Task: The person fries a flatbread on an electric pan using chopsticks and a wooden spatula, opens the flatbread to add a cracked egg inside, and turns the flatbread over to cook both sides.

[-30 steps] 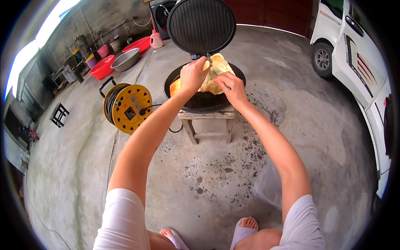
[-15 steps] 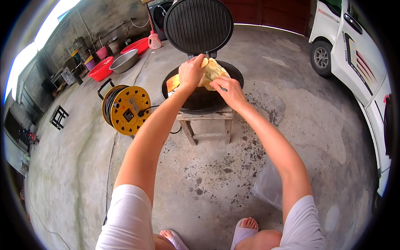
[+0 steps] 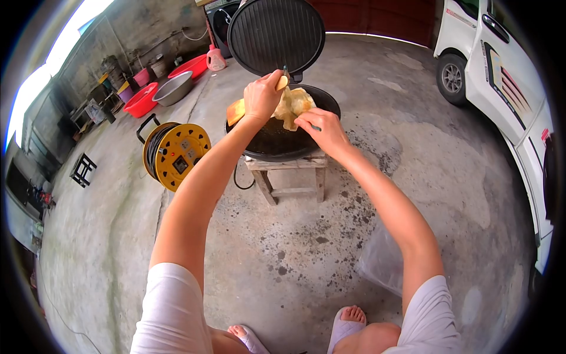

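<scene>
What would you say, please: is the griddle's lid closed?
No, the ribbed lid stands raised behind the black pan.

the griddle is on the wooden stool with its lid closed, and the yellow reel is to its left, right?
No, the lid is raised open, as the head view shows; the griddle is on the wooden stool, with the yellow reel to its left.

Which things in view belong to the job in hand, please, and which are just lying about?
In use:
crumpled flatbread
black pan
its raised ribbed lid
wooden stool beneath
pale-ended tool in the left hand
green-ended stick in the right hand
probably the yellow cable reel

Seemingly just lying about:
red basins
grey basin
pink jug
small black stool
clear plastic bag
</scene>
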A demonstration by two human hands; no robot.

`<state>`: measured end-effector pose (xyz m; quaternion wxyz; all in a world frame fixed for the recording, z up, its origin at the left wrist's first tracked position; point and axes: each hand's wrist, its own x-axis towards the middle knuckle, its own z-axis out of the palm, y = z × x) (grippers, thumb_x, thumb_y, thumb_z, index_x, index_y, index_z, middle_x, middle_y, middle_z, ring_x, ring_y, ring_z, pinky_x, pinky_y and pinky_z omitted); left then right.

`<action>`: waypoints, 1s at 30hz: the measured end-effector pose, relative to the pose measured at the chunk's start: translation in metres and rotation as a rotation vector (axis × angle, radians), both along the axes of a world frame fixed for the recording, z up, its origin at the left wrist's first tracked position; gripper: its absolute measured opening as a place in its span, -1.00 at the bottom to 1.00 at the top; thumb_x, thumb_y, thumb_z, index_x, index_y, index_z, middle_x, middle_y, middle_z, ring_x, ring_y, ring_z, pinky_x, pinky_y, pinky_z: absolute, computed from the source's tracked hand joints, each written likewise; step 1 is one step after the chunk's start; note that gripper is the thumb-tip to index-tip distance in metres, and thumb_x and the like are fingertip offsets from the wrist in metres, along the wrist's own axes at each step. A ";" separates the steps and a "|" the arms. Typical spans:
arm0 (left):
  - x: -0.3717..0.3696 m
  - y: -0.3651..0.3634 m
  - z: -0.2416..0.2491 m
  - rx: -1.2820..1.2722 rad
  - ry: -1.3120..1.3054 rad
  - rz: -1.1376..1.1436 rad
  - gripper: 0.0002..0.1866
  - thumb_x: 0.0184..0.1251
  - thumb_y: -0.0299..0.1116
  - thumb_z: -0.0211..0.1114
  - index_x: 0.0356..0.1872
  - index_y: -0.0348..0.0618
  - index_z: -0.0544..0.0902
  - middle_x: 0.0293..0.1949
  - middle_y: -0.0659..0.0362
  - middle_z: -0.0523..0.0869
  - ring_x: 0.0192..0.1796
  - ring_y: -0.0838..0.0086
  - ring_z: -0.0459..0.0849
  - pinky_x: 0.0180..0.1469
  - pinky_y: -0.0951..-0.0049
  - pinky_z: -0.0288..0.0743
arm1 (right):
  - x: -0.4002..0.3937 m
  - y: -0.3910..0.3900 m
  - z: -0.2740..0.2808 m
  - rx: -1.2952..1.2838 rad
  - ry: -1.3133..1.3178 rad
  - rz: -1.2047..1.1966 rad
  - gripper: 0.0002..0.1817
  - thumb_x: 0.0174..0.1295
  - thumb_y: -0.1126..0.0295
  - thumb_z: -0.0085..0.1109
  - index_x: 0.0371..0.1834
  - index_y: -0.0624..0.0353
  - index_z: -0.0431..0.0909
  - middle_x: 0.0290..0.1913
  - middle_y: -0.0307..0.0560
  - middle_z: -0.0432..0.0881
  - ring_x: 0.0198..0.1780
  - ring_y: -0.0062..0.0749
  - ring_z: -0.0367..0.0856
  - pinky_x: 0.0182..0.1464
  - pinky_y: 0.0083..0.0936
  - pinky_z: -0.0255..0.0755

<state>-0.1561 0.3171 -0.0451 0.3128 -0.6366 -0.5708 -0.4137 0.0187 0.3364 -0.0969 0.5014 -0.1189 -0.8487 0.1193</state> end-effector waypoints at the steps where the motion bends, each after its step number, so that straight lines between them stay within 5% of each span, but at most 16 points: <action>1: 0.002 -0.001 -0.001 -0.007 -0.003 -0.011 -0.74 0.14 -0.14 0.26 -0.44 -0.08 0.44 -0.51 0.11 0.61 -0.43 0.07 0.57 -0.46 0.16 0.38 | 0.007 -0.005 0.005 -0.018 0.024 -0.019 -0.83 0.15 0.36 0.16 -0.42 0.27 0.57 -0.49 0.01 0.54 -0.44 -0.10 0.53 -0.39 -0.35 0.38; 7: 0.010 -0.003 -0.001 -0.039 -0.023 -0.033 -0.83 0.15 -0.16 0.26 -0.37 0.03 0.54 -0.52 0.09 0.63 -0.43 0.09 0.59 -0.45 0.20 0.40 | 0.072 -0.047 0.028 -0.202 0.215 -0.112 -0.85 0.19 0.40 0.14 -0.42 0.27 0.58 -0.47 -0.10 0.59 -0.49 -0.41 0.53 -0.40 -0.53 0.37; 12: -0.001 0.006 -0.007 -0.038 0.066 -0.033 -0.81 0.04 -0.26 0.30 -0.30 0.05 0.54 -0.49 0.04 0.64 -0.41 0.05 0.61 -0.42 0.13 0.43 | 0.141 -0.092 0.046 0.021 0.262 -0.175 -0.88 0.20 0.47 0.11 -0.43 0.28 0.58 -0.40 -0.07 0.62 -0.42 -0.41 0.58 -0.39 -0.63 0.40; 15: -0.010 0.008 -0.009 -0.045 0.022 -0.247 -0.77 0.10 -0.20 0.31 -0.23 0.07 0.55 -0.48 -0.03 0.61 -0.37 -0.02 0.58 -0.45 0.18 0.42 | 0.223 -0.112 0.057 0.262 0.148 -0.440 -0.86 0.24 0.48 0.04 -0.44 0.25 0.56 -0.41 -0.06 0.62 -0.42 -0.35 0.59 -0.39 -0.57 0.41; 17: -0.013 0.010 -0.010 -0.114 0.033 -0.152 -0.79 0.22 -0.08 0.22 -0.30 0.06 0.55 -0.49 0.01 0.62 -0.38 -0.01 0.59 -0.48 0.18 0.41 | 0.274 -0.132 0.042 0.140 -0.005 -0.670 -0.86 0.25 0.46 0.02 -0.41 0.22 0.55 -0.40 -0.05 0.62 -0.40 -0.29 0.60 -0.38 -0.51 0.42; 19: -0.017 0.014 -0.011 -0.171 0.034 -0.090 -0.78 0.26 -0.07 0.18 -0.29 0.05 0.58 -0.49 0.08 0.65 -0.43 0.15 0.65 -0.47 0.25 0.44 | 0.307 -0.147 0.020 -0.274 -0.130 -0.906 -0.87 0.25 0.43 0.00 -0.38 0.19 0.54 -0.38 -0.02 0.63 -0.37 -0.20 0.62 -0.35 -0.42 0.44; 21: -0.018 0.016 -0.012 -0.181 0.043 -0.106 -0.78 0.28 -0.09 0.16 -0.25 0.05 0.60 -0.47 0.13 0.68 -0.45 0.29 0.67 -0.45 0.33 0.47 | 0.357 -0.146 -0.039 -0.410 -0.543 -1.011 -0.88 0.21 0.35 0.05 -0.32 0.12 0.55 -0.35 0.00 0.64 -0.32 -0.14 0.63 -0.32 -0.32 0.46; 25: -0.018 0.015 -0.010 -0.236 0.056 -0.082 -0.79 0.30 -0.16 0.17 -0.19 0.02 0.64 -0.47 0.17 0.69 -0.51 0.53 0.65 -0.43 0.49 0.47 | 0.395 -0.161 -0.177 -0.800 -0.911 -1.014 -0.73 0.03 0.20 0.23 -0.34 0.17 0.56 -0.35 0.02 0.64 -0.28 -0.05 0.62 -0.22 -0.23 0.49; 30: -0.004 0.005 -0.008 -0.171 -0.013 -0.202 -0.81 0.27 -0.20 0.20 -0.21 -0.03 0.64 -0.52 0.13 0.66 -0.54 0.53 0.64 -0.46 0.48 0.45 | 0.381 -0.139 -0.246 -0.784 -1.138 -0.955 -0.60 -0.03 0.13 0.23 -0.28 0.26 0.51 -0.41 0.13 0.62 -0.28 -0.03 0.62 -0.24 -0.23 0.49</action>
